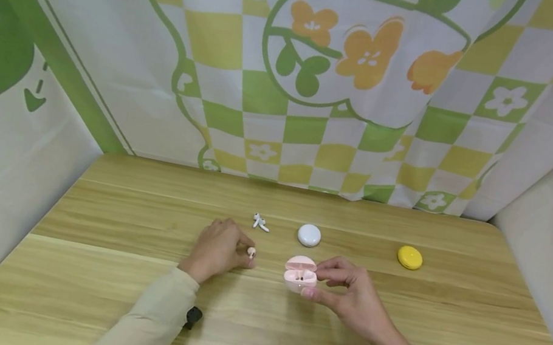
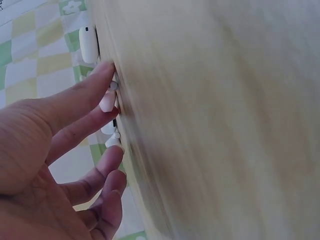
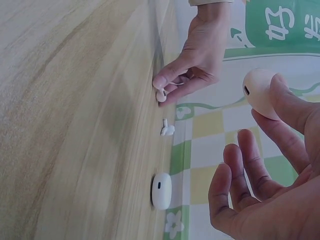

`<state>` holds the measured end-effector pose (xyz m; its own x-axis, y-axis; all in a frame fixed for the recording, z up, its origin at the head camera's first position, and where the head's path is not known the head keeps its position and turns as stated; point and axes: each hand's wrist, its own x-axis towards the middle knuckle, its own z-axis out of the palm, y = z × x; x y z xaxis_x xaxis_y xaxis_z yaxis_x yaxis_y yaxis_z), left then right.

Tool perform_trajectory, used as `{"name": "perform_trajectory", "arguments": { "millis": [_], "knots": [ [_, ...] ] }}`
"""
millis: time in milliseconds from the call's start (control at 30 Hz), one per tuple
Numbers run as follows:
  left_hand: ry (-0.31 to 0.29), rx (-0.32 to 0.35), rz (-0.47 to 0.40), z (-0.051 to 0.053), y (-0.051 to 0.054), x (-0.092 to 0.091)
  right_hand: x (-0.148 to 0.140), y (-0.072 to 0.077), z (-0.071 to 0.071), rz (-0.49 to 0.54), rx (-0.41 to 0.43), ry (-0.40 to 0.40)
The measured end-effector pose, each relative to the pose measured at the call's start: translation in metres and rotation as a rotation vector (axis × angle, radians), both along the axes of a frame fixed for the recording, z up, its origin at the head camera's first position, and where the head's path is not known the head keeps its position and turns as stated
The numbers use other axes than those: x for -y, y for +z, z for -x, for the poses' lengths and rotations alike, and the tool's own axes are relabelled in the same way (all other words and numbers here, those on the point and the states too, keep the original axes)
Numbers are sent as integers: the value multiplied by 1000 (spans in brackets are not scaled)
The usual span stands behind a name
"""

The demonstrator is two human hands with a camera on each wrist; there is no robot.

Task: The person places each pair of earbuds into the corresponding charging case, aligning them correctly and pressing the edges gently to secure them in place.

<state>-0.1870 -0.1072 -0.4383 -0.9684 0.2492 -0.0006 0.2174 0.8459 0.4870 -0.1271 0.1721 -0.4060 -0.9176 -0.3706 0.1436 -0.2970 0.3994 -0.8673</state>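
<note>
Between the thumb and finger of my left hand [image 1: 222, 251] is a pale pink earbud [image 1: 251, 252], low over the tabletop; the same earbud [image 3: 161, 95] shows in the right wrist view. My right hand [image 1: 356, 301] grips a round pink earbud case [image 1: 299, 281] by its side, thumb at the front. Its lid stands raised, and the inside faces up toward the head camera. In the right wrist view the case [image 3: 262, 94] is held between thumb and index finger, with the other fingers loosely bent.
Two white earbuds [image 1: 261, 223] lie on the wooden table [image 1: 125, 275] beyond my left hand. Beside them sits a closed white case [image 1: 309, 235], and farther right a round yellow case [image 1: 409, 257]. A patterned cloth [image 1: 279, 154] hangs behind the table.
</note>
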Motion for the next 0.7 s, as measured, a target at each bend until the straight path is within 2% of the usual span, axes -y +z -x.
{"name": "perform_trajectory", "arguments": {
  "millis": [167,333,533,700],
  "knots": [
    [4,-31,13,1,0,-2,-1,-1,0,-6,-5,-4],
    [0,-16,-18,2,-1,-2,-2,-1,0,-6,-8,-5],
    [-2,27,-145,1,2,-2,-2,-1,0,4,-1,2],
    [-39,39,-290,0,8,-5,-3,-1,0,7,-2,4]
  ]
}}
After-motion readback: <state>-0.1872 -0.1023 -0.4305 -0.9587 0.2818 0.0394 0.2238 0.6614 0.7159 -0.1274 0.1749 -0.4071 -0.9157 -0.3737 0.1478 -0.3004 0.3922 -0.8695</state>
